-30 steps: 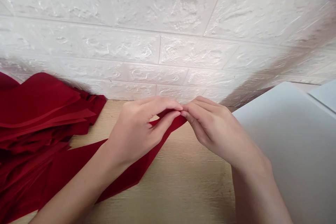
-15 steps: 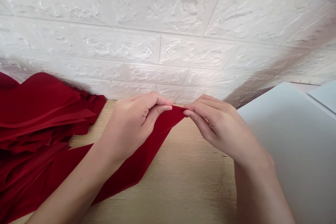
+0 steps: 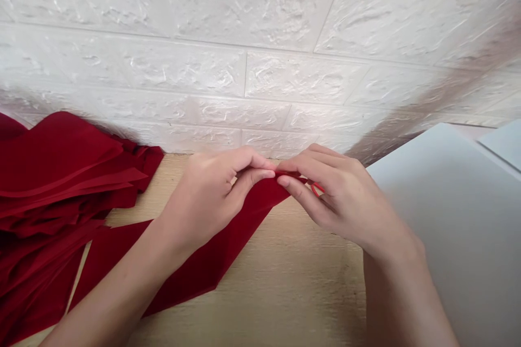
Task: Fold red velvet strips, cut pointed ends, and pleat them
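A dark red piece of fabric (image 3: 240, 238) is stretched up from the tabletop to my fingers. My left hand (image 3: 207, 195) pinches its upper edge between thumb and forefinger. Right beside it, my right hand (image 3: 334, 190) is closed on the corner of the same fabric, thumb below and fingers above. A thin bright red loop (image 3: 317, 190) shows between the thumb and fingers of my right hand; what it belongs to is hidden. The fabric's lower part lies on the table, partly behind my left forearm.
Many red fabric pieces (image 3: 61, 173) are heaped at the left of the wooden table (image 3: 285, 282). A pale grey-white panel (image 3: 451, 227) stands at the right. White brick-patterned wall (image 3: 244, 70) rises behind the table.
My hands have come together, and my right fingers have slid left along the fabric edge. The red loop has come into view. The fabric's lower end has shifted right, leaving a gap beside the heap.
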### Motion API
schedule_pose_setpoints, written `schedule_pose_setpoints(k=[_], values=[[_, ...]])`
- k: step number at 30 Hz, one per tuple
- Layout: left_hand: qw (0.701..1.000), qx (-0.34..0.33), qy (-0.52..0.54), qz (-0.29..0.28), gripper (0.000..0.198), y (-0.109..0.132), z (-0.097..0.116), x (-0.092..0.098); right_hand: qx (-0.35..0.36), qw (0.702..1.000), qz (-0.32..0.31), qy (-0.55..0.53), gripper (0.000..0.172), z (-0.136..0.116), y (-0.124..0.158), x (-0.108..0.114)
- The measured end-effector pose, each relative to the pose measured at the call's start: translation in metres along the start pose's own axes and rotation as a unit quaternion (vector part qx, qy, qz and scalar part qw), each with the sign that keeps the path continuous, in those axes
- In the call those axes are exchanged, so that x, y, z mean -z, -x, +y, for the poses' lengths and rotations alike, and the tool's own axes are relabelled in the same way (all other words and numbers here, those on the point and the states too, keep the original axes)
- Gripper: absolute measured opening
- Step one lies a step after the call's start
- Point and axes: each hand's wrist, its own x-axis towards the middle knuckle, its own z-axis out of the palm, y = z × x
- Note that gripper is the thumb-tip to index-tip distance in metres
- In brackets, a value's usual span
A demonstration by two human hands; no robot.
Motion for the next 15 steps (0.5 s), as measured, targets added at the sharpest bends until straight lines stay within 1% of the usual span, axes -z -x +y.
schedule_pose_setpoints(k=[2, 4, 5, 6, 7, 8, 10, 12, 14, 15], values=[[0.999, 0.019, 0.037, 0.003, 0.011, 0.0, 0.004, 0.0, 0.02, 0.999, 0.033, 0.0, 0.023, -0.003, -0.001, -0.001], [0.994, 0.059, 0.087, 0.004, 0.009, 0.001, 0.008, 0.0, 0.034, 0.997, 0.073, 0.001, 0.025, -0.007, -0.003, -0.002], [0.991, 0.08, 0.109, -0.013, 0.017, 0.001, 0.009, 0.0, 0.038, 0.995, 0.091, 0.001, 0.024, -0.01, -0.003, -0.002], [0.986, 0.098, 0.126, -0.042, 0.027, 0.001, 0.008, -0.001, 0.04, 0.993, 0.107, 0.003, 0.024, -0.012, -0.004, -0.001], [0.981, 0.111, 0.138, -0.079, 0.034, 0.001, 0.007, -0.002, 0.039, 0.992, 0.121, 0.005, 0.024, -0.014, -0.004, 0.0], [0.974, 0.119, 0.148, -0.121, 0.037, 0.001, 0.005, -0.003, 0.033, 0.99, 0.134, 0.009, 0.023, -0.015, -0.004, 0.001], [0.957, 0.132, 0.173, -0.194, 0.03, 0.0, -0.002, -0.004, -0.001, 0.985, 0.169, 0.021, 0.022, -0.014, -0.002, 0.005], [0.935, 0.151, 0.208, -0.245, 0.028, -0.001, -0.009, 0.0, -0.063, 0.973, 0.218, 0.025, 0.022, -0.008, 0.001, 0.009], [0.915, 0.188, 0.22, -0.281, 0.034, -0.002, -0.015, 0.014, -0.137, 0.954, 0.265, 0.0, 0.025, 0.0, 0.005, 0.011], [0.91, 0.21, 0.204, -0.293, 0.036, -0.003, -0.016, 0.024, -0.173, 0.945, 0.278, -0.025, 0.026, 0.004, 0.007, 0.01]])
